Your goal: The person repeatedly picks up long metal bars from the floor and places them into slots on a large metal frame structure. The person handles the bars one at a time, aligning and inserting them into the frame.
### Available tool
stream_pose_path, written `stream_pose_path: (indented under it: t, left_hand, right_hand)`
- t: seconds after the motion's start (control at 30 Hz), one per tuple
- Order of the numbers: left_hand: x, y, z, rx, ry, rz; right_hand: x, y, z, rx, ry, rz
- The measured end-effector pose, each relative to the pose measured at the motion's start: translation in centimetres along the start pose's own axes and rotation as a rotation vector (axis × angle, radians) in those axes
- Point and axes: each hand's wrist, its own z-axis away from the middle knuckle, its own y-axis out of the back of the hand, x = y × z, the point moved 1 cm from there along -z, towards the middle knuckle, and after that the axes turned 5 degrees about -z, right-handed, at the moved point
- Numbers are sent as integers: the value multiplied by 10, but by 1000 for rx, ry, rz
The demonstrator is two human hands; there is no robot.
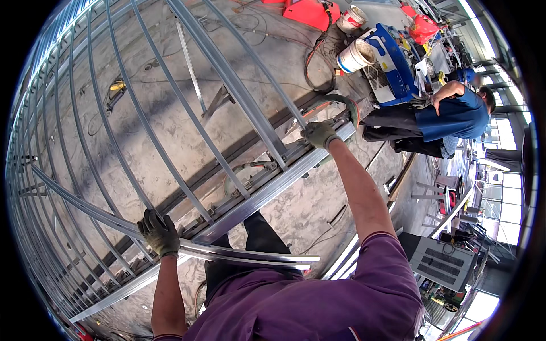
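A large frame of shiny metal bars (250, 206) stretches before me, its near rail running across my body. My left hand (160, 233), in a dark work glove, is closed around long loose metal tubes (244, 254) lying across the frame. Their right ends stick out in front of my waist. Farther right, my right hand (319, 135), also gloved, closes on the near end of a slim metal crossbar (267, 77), close to the frame's right corner. The palm side of each hand is hidden.
Another person in a blue shirt (452, 116) bends over at the right, beside a blue bin (398, 79) and white buckets (354, 55). A yellow power tool (116, 86) and cables lie on the floor beyond the bars. A grey machine (443, 262) stands at the lower right.
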Motion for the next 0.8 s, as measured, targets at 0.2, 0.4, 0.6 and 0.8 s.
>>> stream_pose_path:
  t: [0.2, 0.4, 0.6, 0.8]
  left_hand:
    - [1, 1, -2, -12, 19, 17]
    - [0, -4, -3, -14, -13, 9]
    - [0, 0, 1, -21, 30, -8]
    - [0, -1, 4, -43, 36, -2]
  right_hand:
    - [14, -6, -12, 8, -30, 15]
    - [25, -21, -19, 32, -76, 61]
    - [-67, -28, 86, 685, 66, -57]
    - [-77, -190, 269, -275, 286, -397]
